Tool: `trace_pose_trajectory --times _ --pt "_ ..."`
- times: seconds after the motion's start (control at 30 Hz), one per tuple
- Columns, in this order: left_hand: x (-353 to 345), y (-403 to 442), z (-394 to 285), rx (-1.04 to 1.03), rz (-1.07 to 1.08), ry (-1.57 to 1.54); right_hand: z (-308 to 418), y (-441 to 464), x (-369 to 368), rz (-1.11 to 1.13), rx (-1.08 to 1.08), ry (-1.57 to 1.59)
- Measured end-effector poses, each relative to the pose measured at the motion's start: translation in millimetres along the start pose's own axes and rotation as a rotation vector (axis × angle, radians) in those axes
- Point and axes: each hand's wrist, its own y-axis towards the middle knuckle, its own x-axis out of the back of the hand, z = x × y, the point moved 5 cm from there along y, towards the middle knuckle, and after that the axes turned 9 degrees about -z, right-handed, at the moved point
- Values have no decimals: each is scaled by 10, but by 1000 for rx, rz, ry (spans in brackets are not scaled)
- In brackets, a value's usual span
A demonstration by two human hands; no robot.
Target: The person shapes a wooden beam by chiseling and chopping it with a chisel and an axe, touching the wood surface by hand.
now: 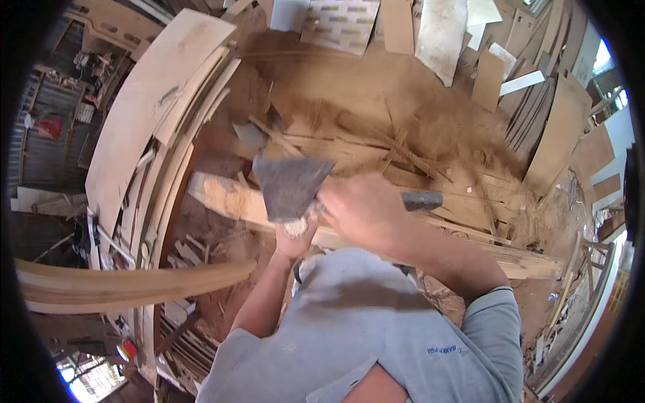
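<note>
A dark, wedge-shaped blade (292, 185), blurred, stands over a long pale plank (228, 199) and has a light, round wooden end (294, 229) at its base. My left hand (295, 243) is closed round that base, its thumb showing beside the wooden end. Just right of the blade, my right hand (356, 205) is closed on the same bladed tool; its grip is blurred and partly hidden. A dark cylindrical piece (422, 200) lies to the right of my right hand; whether it joins the tool cannot be made out.
Curved wooden sheets (144, 107) are stacked on the left, below which a curved board (134, 285) juts in. Sawdust and scraps (376, 144) cover the ground ahead. Boards and offcuts (551, 134) lean at the right and along the top.
</note>
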Motion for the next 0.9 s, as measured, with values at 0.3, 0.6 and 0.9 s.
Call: trace_pose_trajectory --times 0.3,0.6,0.9 --pt "143 94 -370 148 10 -79 122 91 300 -244 66 255" --pt "-199 335 -574 22 132 -127 87 163 420 -454 79 219" --pt "-203 257 -432 -103 62 -121 -175 42 -188 22 -13 -53"
